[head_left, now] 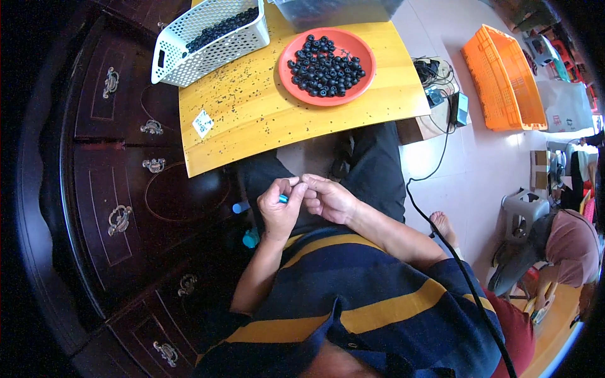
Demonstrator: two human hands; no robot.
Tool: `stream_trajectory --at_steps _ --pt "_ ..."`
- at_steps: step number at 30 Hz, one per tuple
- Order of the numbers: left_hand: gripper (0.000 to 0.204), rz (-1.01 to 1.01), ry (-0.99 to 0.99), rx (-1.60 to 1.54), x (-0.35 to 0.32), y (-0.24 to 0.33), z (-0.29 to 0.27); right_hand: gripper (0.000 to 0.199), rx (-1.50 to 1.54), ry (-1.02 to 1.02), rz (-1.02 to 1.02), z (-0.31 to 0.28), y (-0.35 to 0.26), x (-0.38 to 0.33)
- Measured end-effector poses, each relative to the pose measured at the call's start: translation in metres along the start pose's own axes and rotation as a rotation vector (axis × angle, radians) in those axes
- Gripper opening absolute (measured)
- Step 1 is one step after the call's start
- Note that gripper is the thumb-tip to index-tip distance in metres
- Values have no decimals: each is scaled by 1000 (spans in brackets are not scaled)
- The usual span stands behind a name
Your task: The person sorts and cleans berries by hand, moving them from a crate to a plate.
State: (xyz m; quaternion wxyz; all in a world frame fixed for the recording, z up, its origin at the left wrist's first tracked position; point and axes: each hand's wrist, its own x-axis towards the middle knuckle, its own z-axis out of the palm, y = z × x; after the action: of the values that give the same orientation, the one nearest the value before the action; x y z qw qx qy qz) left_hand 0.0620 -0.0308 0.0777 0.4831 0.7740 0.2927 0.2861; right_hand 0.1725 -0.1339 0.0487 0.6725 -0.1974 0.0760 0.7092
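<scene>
Tool [283, 199]: small, teal, slim; pinched in left hand [278, 208] fingers. Right hand [328, 198] fingertips curled narrow, touching it.

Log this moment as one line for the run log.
left hand: holds small blue tool | right hand: fingertips meet left, item hidden | red plate: black rings | white basket: more
</scene>
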Motion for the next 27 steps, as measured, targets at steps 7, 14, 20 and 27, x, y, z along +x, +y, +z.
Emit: stream_trajectory --at_steps 7,14,20,27 --pt "20 -16 -6 2 7 6 4 14 17 48 -40 -3 -4 -5" --pt "31 65 -350 196 27 29 -22 25 -134 -54 -65 -3 -19 -10" --pt "40 152 -416 267 34 30 -30 32 -348 -91 -67 -3 -22 -10" --pt "40 244 -406 417 28 35 -31 35 -373 -164 -65 -4 -20 -11"
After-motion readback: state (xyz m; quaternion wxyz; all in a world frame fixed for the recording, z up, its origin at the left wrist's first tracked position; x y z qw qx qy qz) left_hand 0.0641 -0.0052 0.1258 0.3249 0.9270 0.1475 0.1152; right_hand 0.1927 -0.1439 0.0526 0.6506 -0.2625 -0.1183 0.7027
